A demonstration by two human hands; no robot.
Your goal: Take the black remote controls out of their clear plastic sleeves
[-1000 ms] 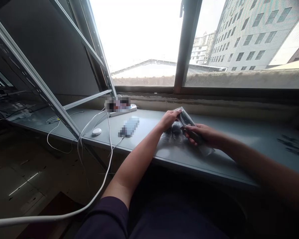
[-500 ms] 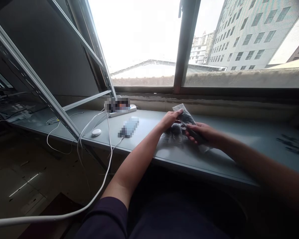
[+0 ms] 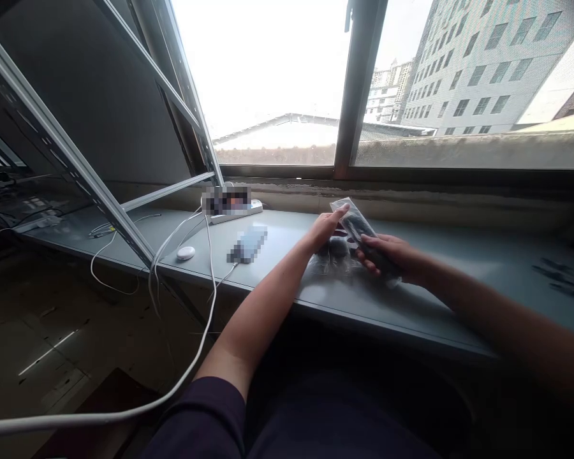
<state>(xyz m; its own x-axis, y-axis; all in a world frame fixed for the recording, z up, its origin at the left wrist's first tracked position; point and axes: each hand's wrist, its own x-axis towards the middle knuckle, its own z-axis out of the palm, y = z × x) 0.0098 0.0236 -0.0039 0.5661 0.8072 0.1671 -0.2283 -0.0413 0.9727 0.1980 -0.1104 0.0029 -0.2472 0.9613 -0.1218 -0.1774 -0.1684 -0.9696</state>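
Observation:
A clear plastic bag (image 3: 358,223) with something dark and flat inside is held up over the grey table (image 3: 287,223), tilted. My left hand (image 3: 326,229) pinches its upper end, thumb on top. Lower down, my right hand (image 3: 392,254) grips the same bag, its thumb lying along the near face and its fingers underneath. Just below and behind my hands, more clear bags with dark contents (image 3: 335,255) lie on the table. What exactly is inside the bags cannot be made out.
Left of my arm are a phone-like device with a cable (image 3: 247,245), blurred out, a round white case (image 3: 185,254) and a white power strip (image 3: 236,211). A thick white cable (image 3: 205,338) hangs off the table edge. Dark pieces (image 3: 564,275) lie far right. A metal frame (image 3: 67,146) slants at left.
The held bag has turned slightly, so more of its face shows. My left hand has shifted a little at its upper end, and both hands keep their hold.

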